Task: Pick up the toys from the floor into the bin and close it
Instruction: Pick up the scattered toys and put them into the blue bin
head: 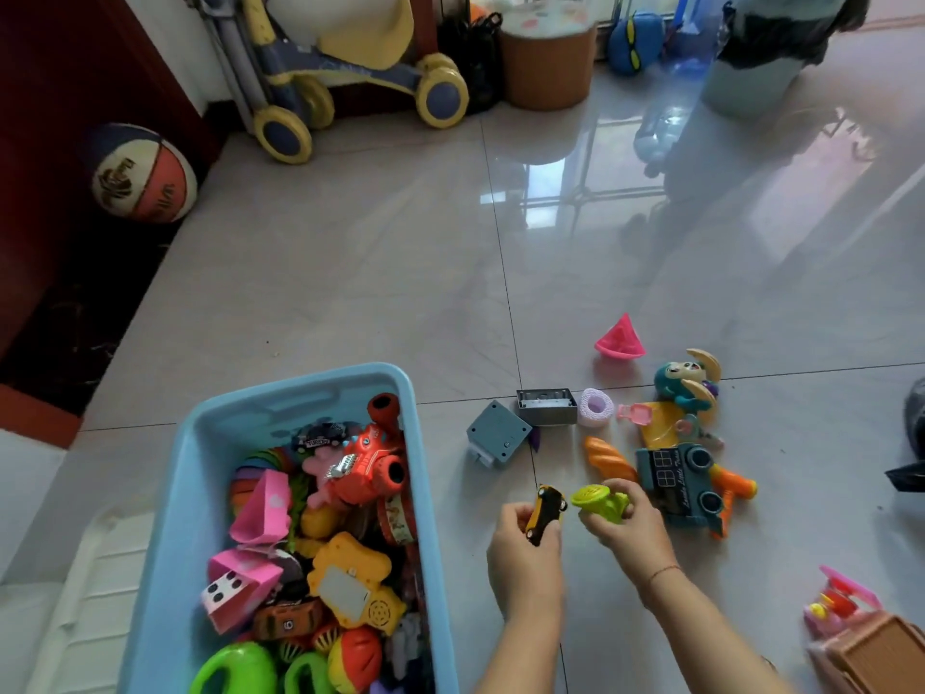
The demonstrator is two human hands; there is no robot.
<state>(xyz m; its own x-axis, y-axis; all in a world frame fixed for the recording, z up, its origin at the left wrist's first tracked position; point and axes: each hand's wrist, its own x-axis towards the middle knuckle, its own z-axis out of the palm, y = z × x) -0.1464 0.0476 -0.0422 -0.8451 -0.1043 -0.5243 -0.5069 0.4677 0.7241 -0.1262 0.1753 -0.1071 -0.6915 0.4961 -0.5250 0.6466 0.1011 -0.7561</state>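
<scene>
My left hand [523,558] grips a small yellow and black toy car [545,513] just right of the light blue bin [185,493], which is full of several toys. Beside it, my right hand [630,530] grips a lime green toy [598,500]. Both hands hover above the tiled floor. Loose toys lie on the floor beyond them: a toy bread loaf [608,460], a dark blue train [678,485], an orange piece [733,488], two grey boxes [500,435], a pink ring [595,407], a teal monkey [688,388] and a pink cone-shaped boat [620,340].
A white bin lid [85,608] lies left of the bin. A pink toy [841,601] and a brown box [881,658] sit at the lower right. A basketball [142,172], a ride-on scooter [340,77], an orange stool [548,55] and a grey pail [751,82] line the far wall.
</scene>
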